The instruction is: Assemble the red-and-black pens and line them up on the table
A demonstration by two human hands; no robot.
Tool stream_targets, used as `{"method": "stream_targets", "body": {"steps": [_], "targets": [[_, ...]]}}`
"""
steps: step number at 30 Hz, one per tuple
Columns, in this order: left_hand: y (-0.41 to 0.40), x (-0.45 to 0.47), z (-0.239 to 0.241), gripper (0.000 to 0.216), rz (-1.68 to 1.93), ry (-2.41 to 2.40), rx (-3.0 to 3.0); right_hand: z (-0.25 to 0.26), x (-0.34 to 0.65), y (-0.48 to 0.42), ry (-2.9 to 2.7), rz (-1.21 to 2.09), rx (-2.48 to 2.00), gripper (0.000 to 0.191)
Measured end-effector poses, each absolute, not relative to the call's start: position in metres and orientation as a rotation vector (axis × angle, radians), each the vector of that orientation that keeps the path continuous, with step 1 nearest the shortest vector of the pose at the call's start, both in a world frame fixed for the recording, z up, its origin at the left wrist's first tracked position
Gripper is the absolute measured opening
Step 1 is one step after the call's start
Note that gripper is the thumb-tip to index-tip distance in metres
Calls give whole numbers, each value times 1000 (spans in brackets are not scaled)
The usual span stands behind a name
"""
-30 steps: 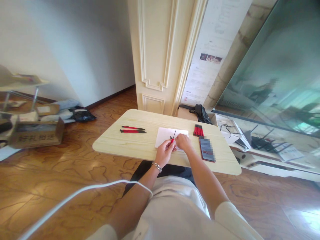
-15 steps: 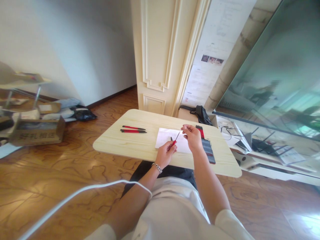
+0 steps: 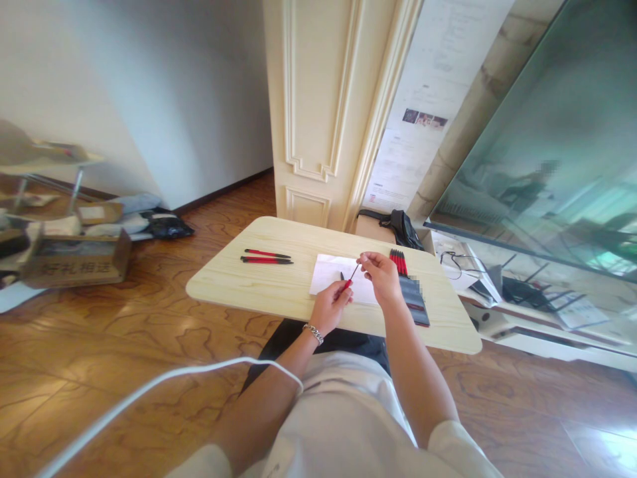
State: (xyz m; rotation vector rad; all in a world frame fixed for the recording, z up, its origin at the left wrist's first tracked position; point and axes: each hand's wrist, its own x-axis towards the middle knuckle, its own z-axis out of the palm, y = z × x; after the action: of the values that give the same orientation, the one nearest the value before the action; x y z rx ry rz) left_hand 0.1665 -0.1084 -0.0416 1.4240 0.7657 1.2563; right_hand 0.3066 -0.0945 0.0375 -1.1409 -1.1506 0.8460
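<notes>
My left hand (image 3: 330, 307) is closed round the red barrel of a pen (image 3: 348, 284), above a white sheet of paper (image 3: 323, 267). A thin dark refill (image 3: 354, 271) sticks up from that barrel toward the right. At the refill's upper end are the pinched fingertips of my right hand (image 3: 379, 273); anything small between them is too tiny to make out. A short black pen part (image 3: 342, 275) shows on the paper behind my left hand, partly hidden.
Two red-and-black pens (image 3: 267, 257) lie on the table's left. On the right, several similar pens (image 3: 399, 261) lie side by side above a dark flat case (image 3: 415, 302). A white cable (image 3: 164, 378) crosses my left arm. The pale table (image 3: 229, 279) has rounded corners.
My right hand has moved slightly left, bringing its fingertips from just off the refill's end to right at it. My left hand holds the barrel in the same place.
</notes>
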Motion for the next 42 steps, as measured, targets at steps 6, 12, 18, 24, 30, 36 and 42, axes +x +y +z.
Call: {"method": "stream_targets", "body": {"steps": [6,12,18,24,30,36,42], "targets": [[-108,167,-41,39,1260,761,1403,27,305,-97,-1284,861,-1191,31],[-108,166,-40,40,1262,753,1373,8,315,-93,-1457,939,-1239,30],[-107,163,-41,40,1291,762,1342,-11,312,-64,-1642,569,-1749,21],[-106,163,-40,41,1286,765,1363,-11,296,-53,-1741,456,-2158,21],[-108,164,-37,41,1270,785,1390,-13,311,-57,-1383,811,-1660,25],[-110,165,-38,42,1276,770,1381,24,324,-76,-1099,917,-1094,47],[-109,166,-42,42,1266,786,1399,50,315,-85,-1074,777,-1025,42]]}}
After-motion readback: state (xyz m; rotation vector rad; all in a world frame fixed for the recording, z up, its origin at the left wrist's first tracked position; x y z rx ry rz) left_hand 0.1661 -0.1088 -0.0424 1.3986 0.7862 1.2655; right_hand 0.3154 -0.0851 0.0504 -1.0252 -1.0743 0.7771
